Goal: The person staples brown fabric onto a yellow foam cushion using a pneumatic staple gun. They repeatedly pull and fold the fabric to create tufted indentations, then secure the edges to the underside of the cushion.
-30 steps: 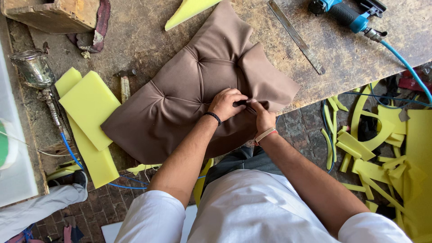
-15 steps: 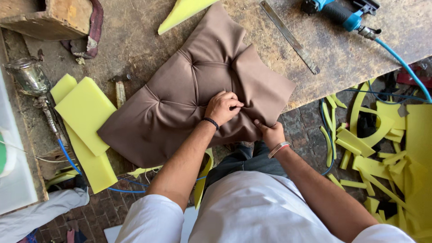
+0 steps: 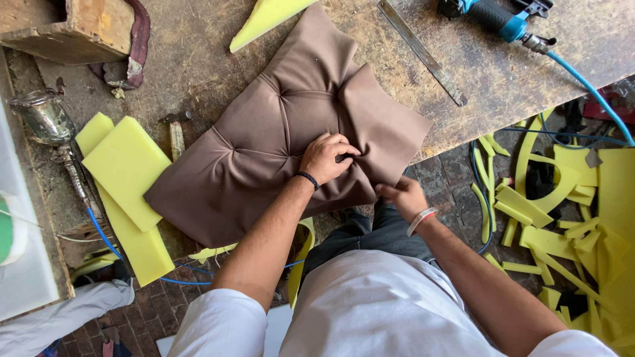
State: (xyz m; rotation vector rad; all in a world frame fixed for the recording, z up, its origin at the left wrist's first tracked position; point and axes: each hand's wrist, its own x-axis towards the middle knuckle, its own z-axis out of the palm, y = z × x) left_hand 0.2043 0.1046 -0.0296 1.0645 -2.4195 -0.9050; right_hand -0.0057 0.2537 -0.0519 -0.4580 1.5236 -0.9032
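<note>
The brown tufted cushion cover lies spread on the worn desk, its near edge hanging past the desk's front toward me. My left hand rests on its near right part, fingers curled in tight and pinching a fold of the fabric beside one of the tufts. My right hand sits at the cover's near edge, just off the desk front; its fingers are bent around the hem, though I cannot tell how firmly they grip.

Left of the cover lie yellow foam slabs, touching its corner, and beyond them a glass-jarred spray gun on a blue hose. A yellow foam wedge sits at the far edge, a metal ruler lies to the right, and a blue air tool lies farther right. Yellow foam offcuts litter the floor to my right.
</note>
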